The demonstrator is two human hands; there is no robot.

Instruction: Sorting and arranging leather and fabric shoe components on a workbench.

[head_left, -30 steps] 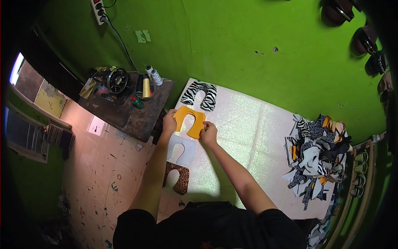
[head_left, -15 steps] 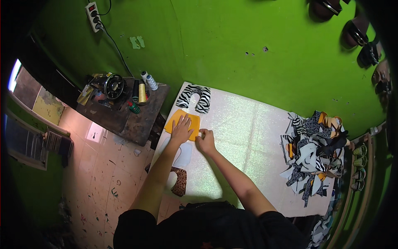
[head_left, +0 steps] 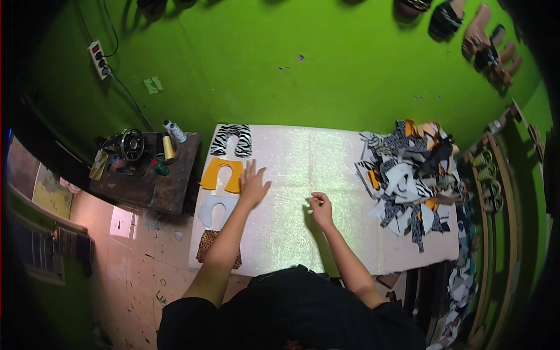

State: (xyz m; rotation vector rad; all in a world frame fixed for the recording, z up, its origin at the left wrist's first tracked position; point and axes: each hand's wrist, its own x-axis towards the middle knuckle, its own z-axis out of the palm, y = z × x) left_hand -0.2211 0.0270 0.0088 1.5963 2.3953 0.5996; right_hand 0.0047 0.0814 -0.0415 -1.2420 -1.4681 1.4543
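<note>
My left hand (head_left: 252,185) hovers over or rests on the pale, shimmering tabletop with its fingers spread, just right of a yellow U-shaped piece (head_left: 211,177). Above that piece lies a zebra-striped U-shaped piece (head_left: 218,142). Below it is a white one (head_left: 206,210), and nearest me a leopard-print piece (head_left: 207,242), partly covered by my left forearm. Further right, my right hand (head_left: 320,209) is over the middle of the table, its fingers curled together. Whether anything small is pinched in them cannot be seen.
A heap of cut scraps (head_left: 408,181) covers the table's right end. To the left stands a dark bench (head_left: 175,195) with a sewing machine (head_left: 133,144) and thread spools (head_left: 168,149). Sandals (head_left: 475,41) hang on the green wall, and a rack (head_left: 496,233) holds green footwear at right.
Both hands have come off the yellow piece; the right hand moved right. The yellow piece now shows an open U shape, where it looked solid before. My view has shifted right.
</note>
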